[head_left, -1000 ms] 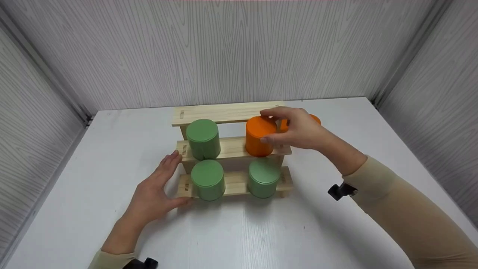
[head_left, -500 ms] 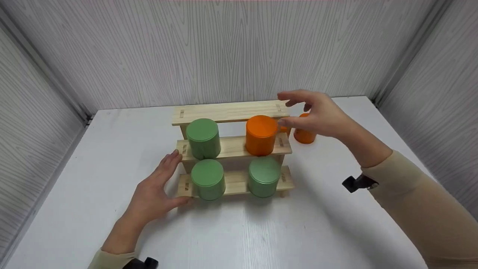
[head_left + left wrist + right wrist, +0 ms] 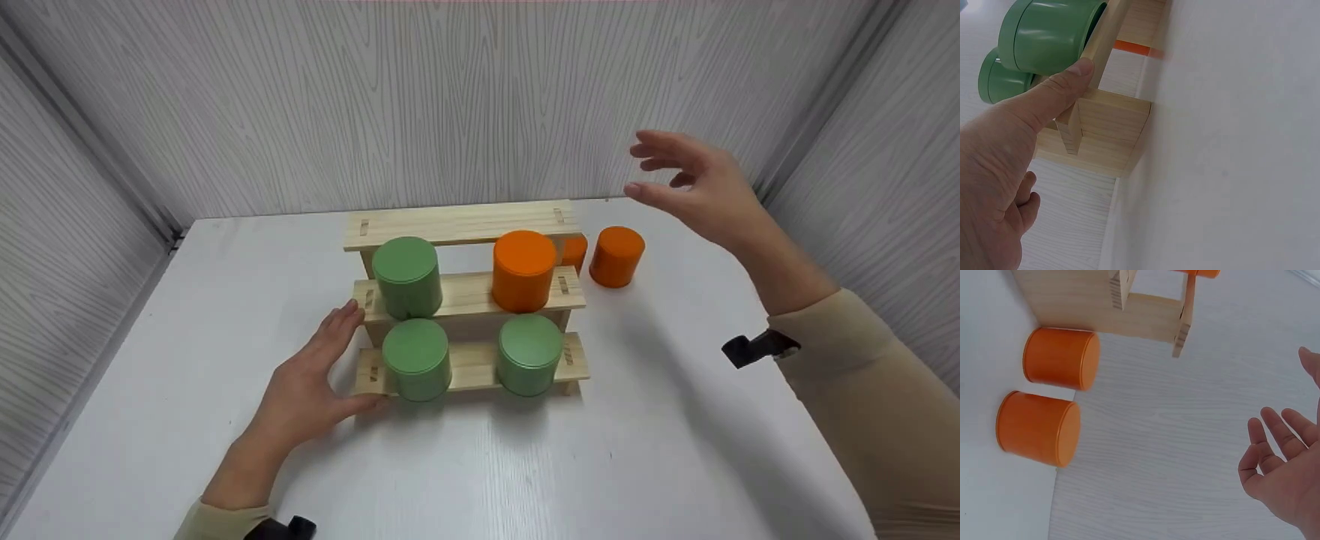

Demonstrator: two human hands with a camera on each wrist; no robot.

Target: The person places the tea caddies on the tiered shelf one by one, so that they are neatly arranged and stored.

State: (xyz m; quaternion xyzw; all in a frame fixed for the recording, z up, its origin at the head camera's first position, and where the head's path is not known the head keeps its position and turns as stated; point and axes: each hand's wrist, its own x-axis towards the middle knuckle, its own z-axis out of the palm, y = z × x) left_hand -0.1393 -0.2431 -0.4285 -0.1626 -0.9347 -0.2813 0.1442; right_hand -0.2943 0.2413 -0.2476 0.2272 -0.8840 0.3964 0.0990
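Note:
A three-step wooden shelf rack (image 3: 472, 296) stands on the table. My left hand (image 3: 304, 397) rests at its left end, thumb (image 3: 1055, 93) on the lowest board's front corner and straight fingers beside the middle board. Two green tins (image 3: 417, 358) (image 3: 529, 354) stand on the lowest board. The middle board carries a green tin (image 3: 409, 277) at the left and an orange tin (image 3: 523, 270) at the right. My right hand (image 3: 701, 184) is raised in the air, fingers loosely bent, holding nothing. In the right wrist view, its palm and fingers show at the right edge.
Right of the rack, an orange tin (image 3: 616, 256) stands on the white table (image 3: 480, 472). Another orange tin (image 3: 574, 251) is partly hidden behind the rack's right end. Grey wood-grain panels (image 3: 450, 105) enclose the back and both sides.
My right hand has let go of the orange tin on the middle board and moved up and right, uncovering the orange tins beyond the rack. The left hand has stayed in place.

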